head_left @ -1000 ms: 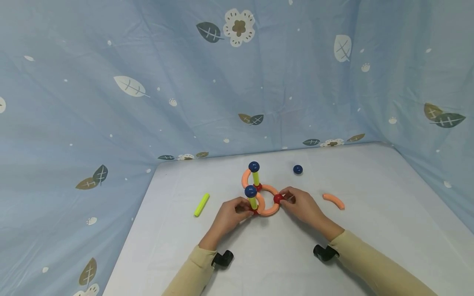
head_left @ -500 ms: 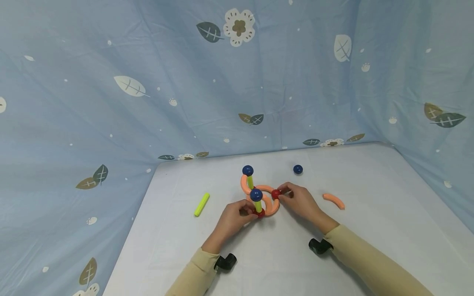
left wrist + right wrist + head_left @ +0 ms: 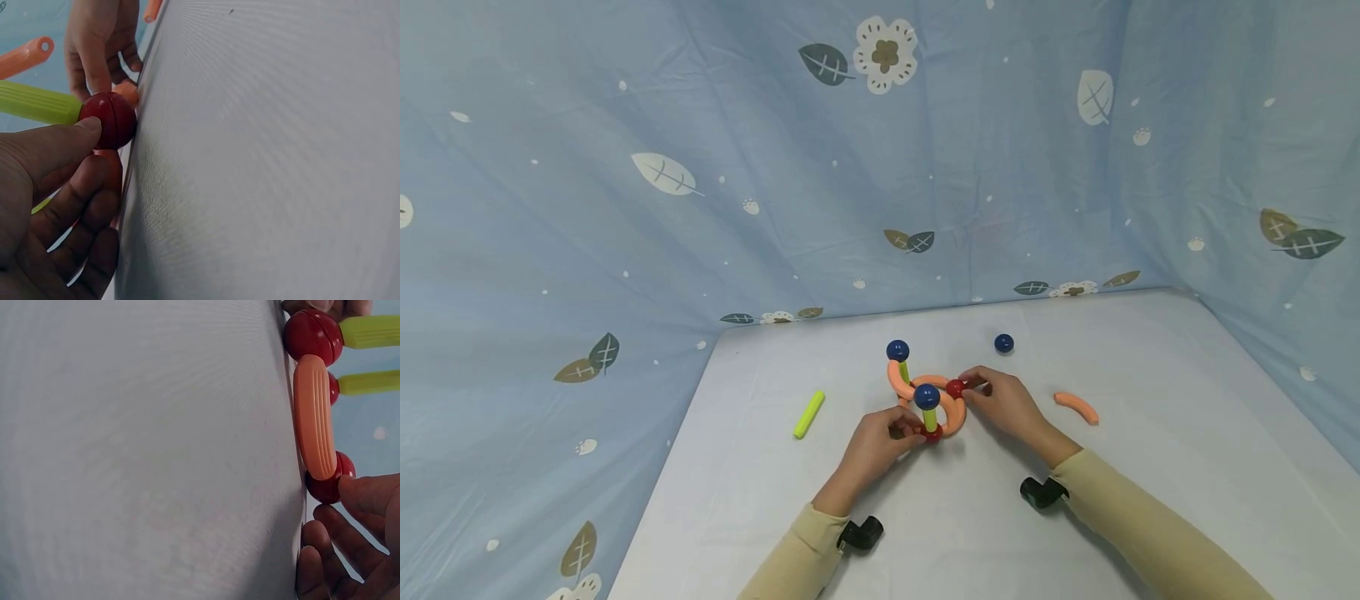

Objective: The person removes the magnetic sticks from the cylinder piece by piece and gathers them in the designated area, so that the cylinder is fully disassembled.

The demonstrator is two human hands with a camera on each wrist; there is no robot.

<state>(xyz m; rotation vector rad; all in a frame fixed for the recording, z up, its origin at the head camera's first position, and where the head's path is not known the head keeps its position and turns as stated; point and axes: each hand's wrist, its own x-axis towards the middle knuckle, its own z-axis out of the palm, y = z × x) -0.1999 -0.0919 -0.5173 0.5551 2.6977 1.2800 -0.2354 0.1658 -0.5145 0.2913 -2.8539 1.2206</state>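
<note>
A ring of orange curved rods (image 3: 955, 414) joined by red balls lies on the table. Two lime-green rods (image 3: 930, 419) stand up from it, each topped by a blue ball (image 3: 927, 396). My left hand (image 3: 880, 440) pinches the near red ball (image 3: 111, 120) between thumb and fingers, at the foot of one green rod. With thumb and fingertips, my right hand (image 3: 1003, 406) holds the red ball (image 3: 956, 388) on the ring's right side. Another orange curved rod (image 3: 898, 380) rises at the back left, near the farther blue ball (image 3: 898, 350).
A loose lime-green rod (image 3: 808, 414) lies on the white table (image 3: 737, 500) left of the hands. A loose blue ball (image 3: 1003, 342) sits toward the back, and a single orange curved rod (image 3: 1077, 407) lies to the right. Patterned blue cloth (image 3: 820, 183) hangs behind.
The ring has turned counterclockwise on the table under both hands. The near blue ball moved right, the far one moved left and nearer, and the right-hand red ball moved back and left.
</note>
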